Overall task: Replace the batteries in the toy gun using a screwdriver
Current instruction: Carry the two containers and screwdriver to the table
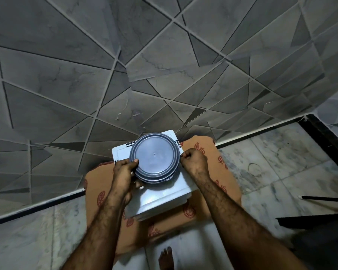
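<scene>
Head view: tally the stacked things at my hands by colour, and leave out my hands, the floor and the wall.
Grey: 1, the round container
White: 1, the box under it
Orange: 1, the patterned cloth beneath the box
Total: 3

**Wall blocks rear, sides open**

Tiled wall sits right behind white box. Round container fills most of the box top, left hand and right hand on its flanks. Orange cloth margins free. Floor open both sides.
</scene>
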`<state>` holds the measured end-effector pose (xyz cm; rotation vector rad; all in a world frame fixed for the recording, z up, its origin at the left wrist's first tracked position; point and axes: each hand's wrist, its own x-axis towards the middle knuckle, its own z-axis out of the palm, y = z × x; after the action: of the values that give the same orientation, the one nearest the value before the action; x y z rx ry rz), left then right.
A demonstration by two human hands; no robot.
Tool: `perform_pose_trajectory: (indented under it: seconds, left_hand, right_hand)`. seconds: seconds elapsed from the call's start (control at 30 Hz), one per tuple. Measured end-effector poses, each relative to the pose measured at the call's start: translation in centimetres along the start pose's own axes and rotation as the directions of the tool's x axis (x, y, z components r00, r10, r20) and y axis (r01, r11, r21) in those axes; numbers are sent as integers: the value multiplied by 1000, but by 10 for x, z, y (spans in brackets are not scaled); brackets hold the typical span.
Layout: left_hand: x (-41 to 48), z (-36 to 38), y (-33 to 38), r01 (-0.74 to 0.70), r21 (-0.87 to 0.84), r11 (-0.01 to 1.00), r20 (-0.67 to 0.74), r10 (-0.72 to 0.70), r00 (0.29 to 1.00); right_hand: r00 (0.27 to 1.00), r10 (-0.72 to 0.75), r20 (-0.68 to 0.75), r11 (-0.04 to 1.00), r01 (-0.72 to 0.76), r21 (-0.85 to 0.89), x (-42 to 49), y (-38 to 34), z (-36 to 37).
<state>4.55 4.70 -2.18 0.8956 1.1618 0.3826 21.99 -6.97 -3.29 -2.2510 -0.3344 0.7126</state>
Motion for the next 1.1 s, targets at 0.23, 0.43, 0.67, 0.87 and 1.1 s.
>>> perform_pose_trajectory:
  seconds: [0.23, 0.43, 0.67, 0.87, 1.1]
  left_hand:
    - [-68, 13, -4, -67, -65, 996, 21, 68, 997]
    - [-139, 29, -18, -132, -38, 991, 9, 132, 991]
    - [-237, 60, -52, -203, 3, 979, 96, 202, 975]
    - [-313, 88, -76, -249, 56, 967, 208, 233, 950]
    - [-383, 118, -88, -300, 82, 950, 348, 255, 902]
  right_hand:
    - [989, -81, -122, 994, 89, 63, -43, 18, -50]
    - [979, -73, -192, 961, 121, 248, -100, 43, -113]
    - [962, -95, -254, 907, 189, 377, -198, 86, -193]
    - [919, -102, -380, 869, 268, 417, -282, 125, -260]
    - [855, -43, -517, 834, 316, 452, -355, 177, -314]
